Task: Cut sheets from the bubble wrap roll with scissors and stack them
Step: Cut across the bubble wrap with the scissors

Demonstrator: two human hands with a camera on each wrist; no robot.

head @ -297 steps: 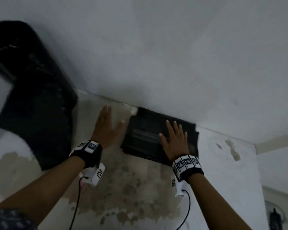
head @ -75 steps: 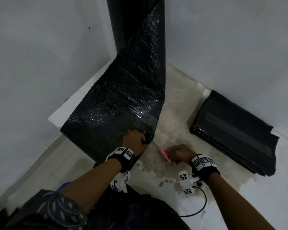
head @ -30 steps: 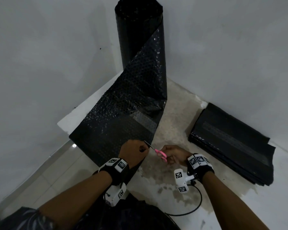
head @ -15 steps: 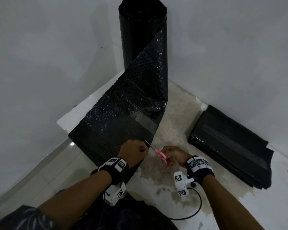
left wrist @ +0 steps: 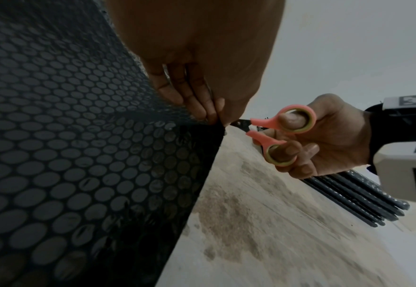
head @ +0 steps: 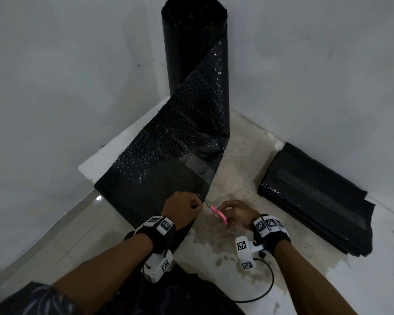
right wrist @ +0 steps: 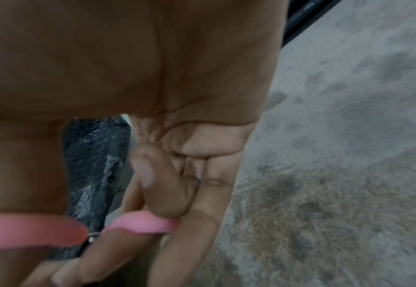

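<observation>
We are looking down into a corner where two plain grey-white walls [head: 66, 64] are meeting a pale floor [head: 237, 169] that is showing a wide brownish stain across the middle and lower centre of the frame. The black bubble wrap roll [head: 191, 42] is standing upright in that corner at the top centre, and its unrolled sheet [head: 168, 160] is running down and leftward toward us, its round bubbles glinting and a duller grey band crossing it near the lower edge. At the right of the frame the stack of cut sheets [head: 316, 201] is lying flat against the wall. Our left hand [head: 182, 208] is pinching the sheet's right edge between curled fingers [left wrist: 189, 93] and thumb. Our right hand [head: 237, 214] is gripping the pink-handled scissors [head: 216, 212], thumb and a finger through the loops, with the blades reaching the edge just beside the left hand.
</observation>
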